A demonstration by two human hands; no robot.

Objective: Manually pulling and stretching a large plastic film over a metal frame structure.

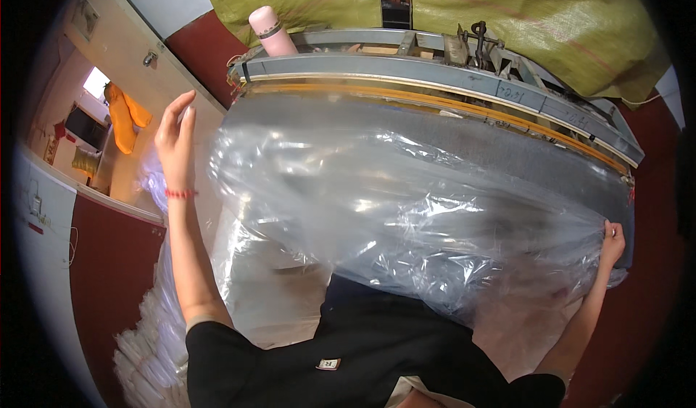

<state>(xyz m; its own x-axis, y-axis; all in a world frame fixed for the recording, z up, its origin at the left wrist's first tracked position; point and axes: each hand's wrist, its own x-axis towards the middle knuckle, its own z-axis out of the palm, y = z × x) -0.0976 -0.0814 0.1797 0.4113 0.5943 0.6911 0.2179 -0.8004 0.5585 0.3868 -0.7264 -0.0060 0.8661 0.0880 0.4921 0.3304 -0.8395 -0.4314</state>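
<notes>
A large clear plastic sheet (362, 205) drapes across the dark padded worktop in front of me and hangs down over its near edge. Its right side is pinched in my right hand (613, 240), the fingers closed on the film near the worktop's right end. My left hand (176, 131) is raised at the left, beyond the worktop's left end, with its fingers stretched up and nothing seen in them. A red bracelet (180, 193) circles that wrist. The dark worktop (500, 143) shows as a bare strip behind the sheet.
A grey metal frame (348, 66) with an orange strip (406, 92) runs along the back, carrying a metal clamp (480, 42). A pink bottle (272, 32) stands at its left end. Green woven sheeting (493, 9) hangs behind. Folded plastic film (156, 343) is heaped at the lower left, near a doorway.
</notes>
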